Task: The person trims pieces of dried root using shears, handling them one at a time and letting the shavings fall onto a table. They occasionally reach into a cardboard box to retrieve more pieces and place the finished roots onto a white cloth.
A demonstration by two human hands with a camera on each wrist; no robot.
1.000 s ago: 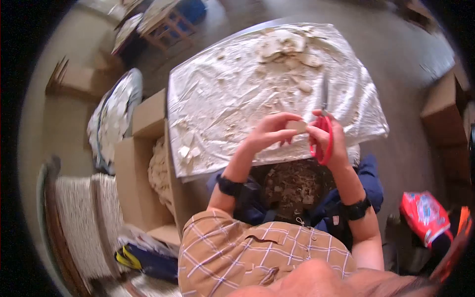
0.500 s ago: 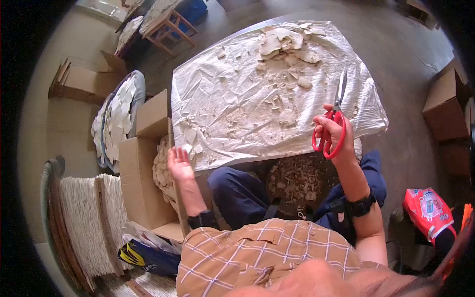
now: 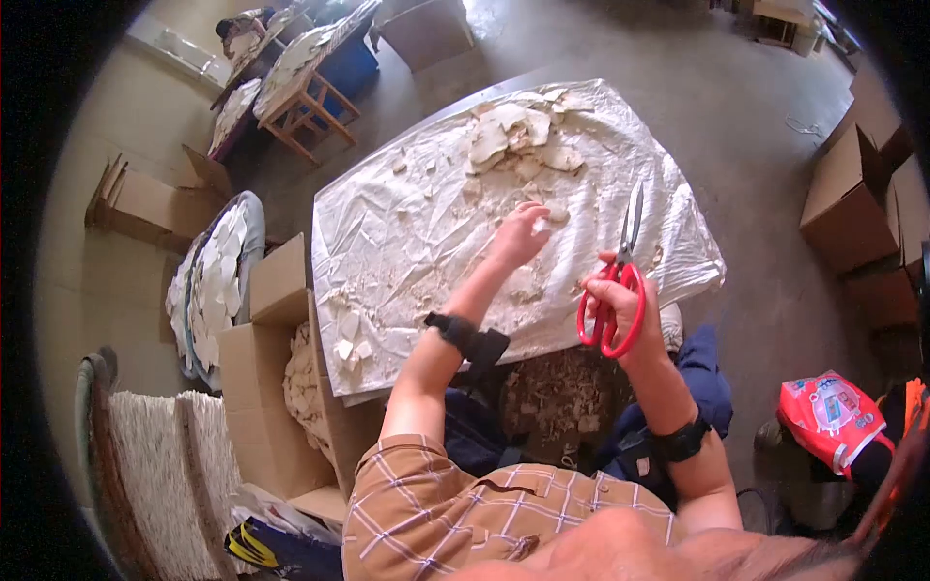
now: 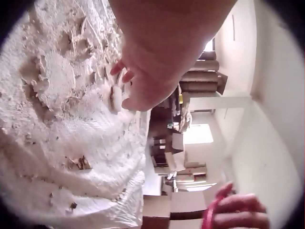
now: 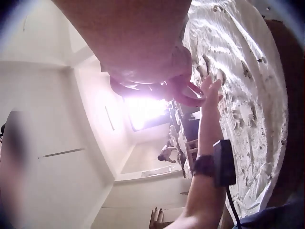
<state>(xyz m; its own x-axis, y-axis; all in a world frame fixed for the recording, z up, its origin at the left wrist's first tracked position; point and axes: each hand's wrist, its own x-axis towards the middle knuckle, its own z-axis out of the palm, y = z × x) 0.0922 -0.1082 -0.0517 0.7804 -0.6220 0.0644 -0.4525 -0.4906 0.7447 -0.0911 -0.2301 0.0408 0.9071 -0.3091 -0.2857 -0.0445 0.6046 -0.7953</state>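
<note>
Red-handled scissors [image 3: 610, 305] are gripped in my right hand [image 3: 628, 308], blades pointing up and away over the table's near right part. My left hand [image 3: 520, 237] reaches over the middle of the cloth-covered table [image 3: 407, 232]. Its thumb and fingers stand apart in the left wrist view, close to a small pale piece [image 4: 116, 98]. Beyond that hand lies a heap of larger pale, flat, broken pieces [image 3: 509, 136]. Scraps and crumbs are scattered around it, and a few small pale pieces [image 3: 351, 341] lie at the table's near left corner.
An open cardboard box [image 3: 266, 378] with pale pieces inside stands against the table's left side. Beyond it is a round container [image 3: 208, 286] heaped with flat pieces. A scrap-filled bin [image 3: 557, 402] sits between the knees. A red bag [image 3: 831, 418] lies at the right.
My left hand parted from the right, swung left to the box with open fingers, then came back over the table's middle. The pale piece it held is gone from it. The scissors stay in my right hand.
</note>
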